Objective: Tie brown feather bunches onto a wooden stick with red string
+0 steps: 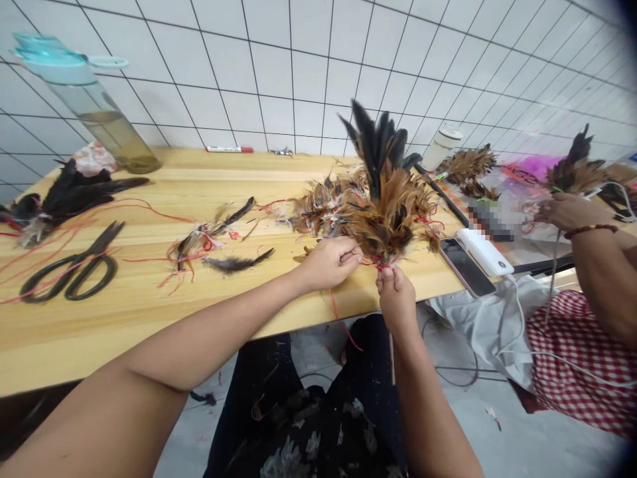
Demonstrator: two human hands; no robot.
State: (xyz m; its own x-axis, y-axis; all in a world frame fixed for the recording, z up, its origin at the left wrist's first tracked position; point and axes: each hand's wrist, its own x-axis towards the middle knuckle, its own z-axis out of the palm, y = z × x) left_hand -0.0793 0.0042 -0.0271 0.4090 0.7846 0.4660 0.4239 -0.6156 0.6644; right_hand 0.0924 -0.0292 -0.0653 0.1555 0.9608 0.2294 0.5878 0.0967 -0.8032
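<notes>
A thin stick (392, 358) is pointing down from the feather bundle (393, 206). The right hand (398, 295) is holding this stick directly under the feathers, and its fingers are curling narrowly around it. Just left of the bundle's base, the left hand (332, 262) is pinching red thread (382, 267) with its fingertips close together; the thread is reaching to the base. The feather bundle itself is standing upright over the near edge of the wooden table (223, 179). To its right, a phone (466, 267) and a white device (485, 252) are lying side by side. To its left are lying loose feathers (237, 262), and well apart, black-handled scissors (87, 255). Just behind it, a brown feather pile (323, 206) is resting. Far to its right, a co-worker's hand (574, 211) is holding another bundle (574, 169). Behind it, to the left, a marker (229, 149) is lying beside the tiled wall (269, 79).
</notes>
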